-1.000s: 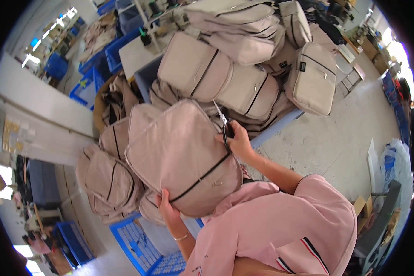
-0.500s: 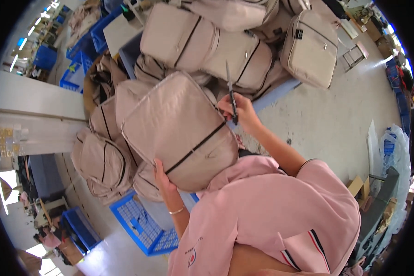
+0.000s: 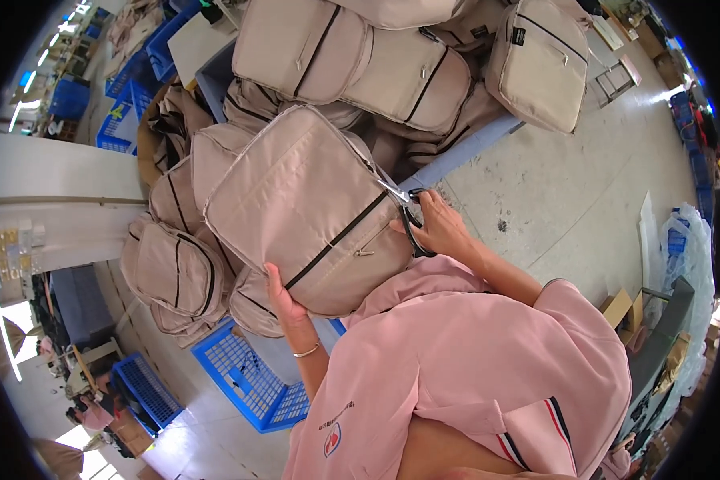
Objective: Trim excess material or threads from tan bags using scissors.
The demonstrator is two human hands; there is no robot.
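Observation:
A beige backpack (image 3: 288, 192) with a black zipper band and a small metal zipper pull is held up in front of me. My left hand (image 3: 286, 302) grips its lower left edge, thumb on the front and the other fingers hidden behind. At the backpack's right edge, my right hand (image 3: 438, 224) holds a pair of scissors (image 3: 412, 220) with black handles. The scissor blades are spread and meet the bag's edge near the end of the black band. Whether a thread lies between them is too small to tell.
More beige backpacks (image 3: 412, 76) are heaped in a large blue-grey bin (image 3: 488, 136) beyond. Several others (image 3: 172, 264) are stacked to the left. A blue plastic basket (image 3: 240, 384) stands on the floor at lower left. Cardboard boxes (image 3: 618, 308) are at the right.
The scissors have turned from pointing away, upright, to pointing left at the bag's edge, and their blades have parted. My left hand keeps its hold on the backpack.

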